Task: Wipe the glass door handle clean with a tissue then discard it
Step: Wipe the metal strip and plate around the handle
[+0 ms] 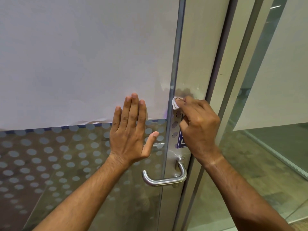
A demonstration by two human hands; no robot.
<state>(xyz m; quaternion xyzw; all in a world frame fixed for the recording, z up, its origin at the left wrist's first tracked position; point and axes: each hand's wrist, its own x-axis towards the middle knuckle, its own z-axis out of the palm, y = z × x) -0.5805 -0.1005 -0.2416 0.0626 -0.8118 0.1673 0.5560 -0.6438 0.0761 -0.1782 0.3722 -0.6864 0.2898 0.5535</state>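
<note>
A glass door [66, 164] fills the left of the view, with white paper behind its upper part and frosted dots below. Its curved steel lever handle [164, 180] sits low on the metal door stile [188, 67]. My right hand [198, 127] is closed on a small crumpled white tissue [175, 103] and presses it against the stile, well above the handle. My left hand [131, 130] lies flat and open on the glass, fingers pointing up, left of the stile.
A blue sign [181, 140] on the stile is partly hidden behind my right hand. To the right stands the door frame [236, 80] and a fixed glass panel [275, 97] with a tiled floor seen through it.
</note>
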